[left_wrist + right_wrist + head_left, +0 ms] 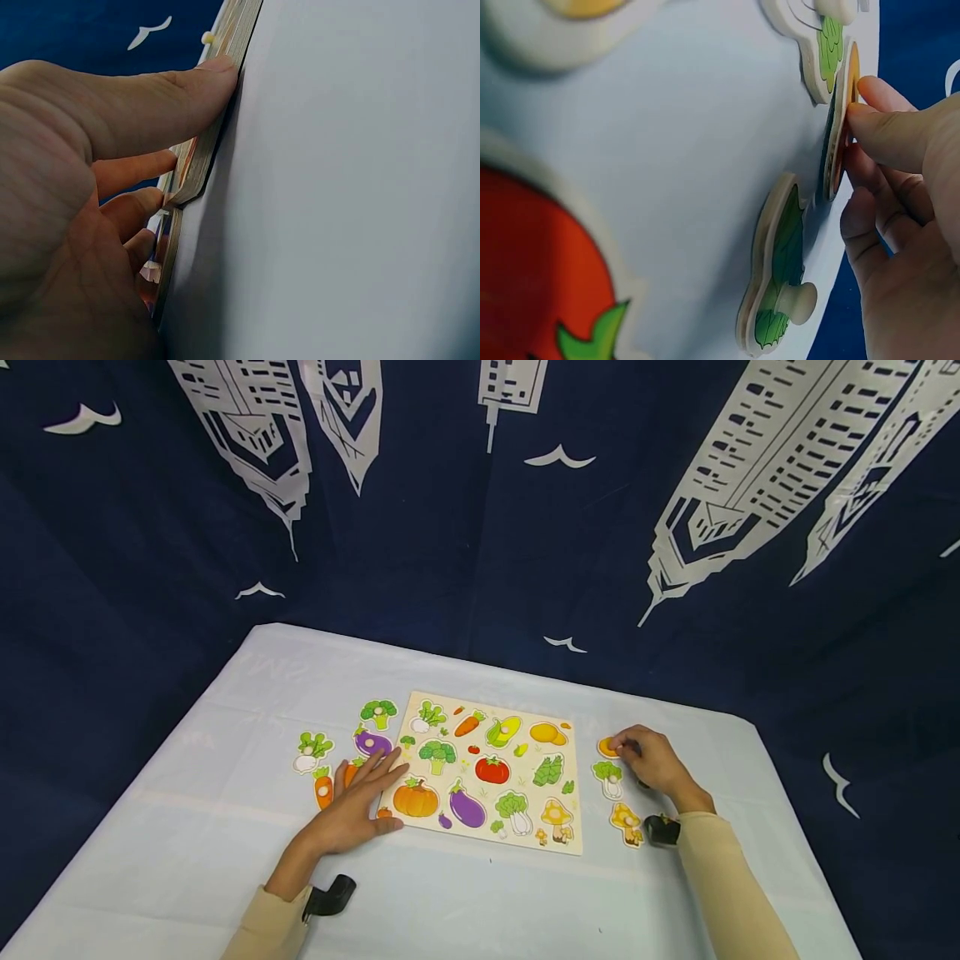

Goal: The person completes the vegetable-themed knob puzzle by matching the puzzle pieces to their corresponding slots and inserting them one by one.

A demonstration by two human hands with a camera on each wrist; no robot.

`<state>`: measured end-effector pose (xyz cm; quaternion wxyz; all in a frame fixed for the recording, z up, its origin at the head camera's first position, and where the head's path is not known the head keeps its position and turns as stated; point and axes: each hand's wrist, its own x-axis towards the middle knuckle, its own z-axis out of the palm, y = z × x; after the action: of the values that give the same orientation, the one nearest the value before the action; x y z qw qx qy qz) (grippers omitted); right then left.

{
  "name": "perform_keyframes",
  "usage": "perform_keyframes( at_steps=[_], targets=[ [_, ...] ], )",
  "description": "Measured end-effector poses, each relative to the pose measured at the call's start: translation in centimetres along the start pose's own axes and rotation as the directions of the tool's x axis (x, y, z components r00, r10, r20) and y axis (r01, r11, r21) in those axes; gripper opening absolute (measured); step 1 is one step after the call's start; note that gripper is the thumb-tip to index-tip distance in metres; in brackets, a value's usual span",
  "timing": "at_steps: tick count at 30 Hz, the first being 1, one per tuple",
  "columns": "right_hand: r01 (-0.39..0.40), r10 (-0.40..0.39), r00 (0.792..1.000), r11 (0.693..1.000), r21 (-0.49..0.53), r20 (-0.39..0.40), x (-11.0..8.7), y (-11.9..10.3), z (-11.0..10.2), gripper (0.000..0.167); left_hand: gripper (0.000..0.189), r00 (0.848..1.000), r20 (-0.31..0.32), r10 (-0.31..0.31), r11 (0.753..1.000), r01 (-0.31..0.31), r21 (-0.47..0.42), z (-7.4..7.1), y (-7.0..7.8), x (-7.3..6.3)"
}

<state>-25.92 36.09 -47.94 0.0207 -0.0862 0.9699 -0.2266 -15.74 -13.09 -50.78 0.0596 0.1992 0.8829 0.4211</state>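
A wooden vegetable puzzle board (pixel 480 839) lies flat on the table. My left hand (pixel 352 802) rests at its left edge with spread fingers, the thumb against the board's side. Partly under that hand is a pumpkin piece (pixel 352 771). To the right of the board, my right hand (pixel 654 764) pinches a yellow-orange puzzle piece (pixel 853 75) between thumb and fingertips. Below it are a bok choy piece (pixel 608 779) and a mushroom piece (pixel 626 824). In the right wrist view, a green leafy piece (pixel 780 255) with a knob and a tomato piece (pixel 540 255) lie near that hand.
Left of the board lie a broccoli piece (pixel 378 714), an eggplant piece (pixel 372 742), a radish piece (pixel 305 762) and a carrot piece (pixel 323 789). A corn piece (pixel 504 731) with a knob sits in the board. A dark blue curtain (pixel 450 568) hangs behind the table.
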Motion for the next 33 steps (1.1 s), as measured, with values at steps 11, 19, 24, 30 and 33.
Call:
perform_keyframes(
  at_steps=[11,19,24,30,33],
  targets=[
    [0.017,-0.017,1.0,1.0,0.005,-0.025,0.0,-0.2,-0.3,0.015,0.078,1.0,0.001,-0.009,1.0,0.009,0.0,0.1,-0.1,0.0],
    [0.043,-0.043,0.998,0.999,0.006,-0.036,0.1,-0.5,-0.3,0.011,0.078,1.0,0.002,-0.007,1.0,0.007,-0.003,-0.1,0.2,0.0],
    [0.045,-0.045,0.998,0.999,0.006,-0.038,0.1,-0.7,-0.4,0.011,0.078,1.0,-0.003,-0.005,1.0,0.005,0.0,-0.1,0.3,-0.1],
    [0.052,-0.052,0.998,0.999,0.001,-0.042,0.2,-1.1,-0.3,0.01,0.079,1.0,-0.002,-0.012,1.0,0.012,0.004,-0.1,0.2,-0.1],
    [0.047,-0.047,0.998,0.999,0.002,-0.038,0.3,-1.4,-0.3,0.011,0.079,1.0,0.003,-0.013,1.0,0.013,-0.002,0.0,0.1,0.0]
  ],
)
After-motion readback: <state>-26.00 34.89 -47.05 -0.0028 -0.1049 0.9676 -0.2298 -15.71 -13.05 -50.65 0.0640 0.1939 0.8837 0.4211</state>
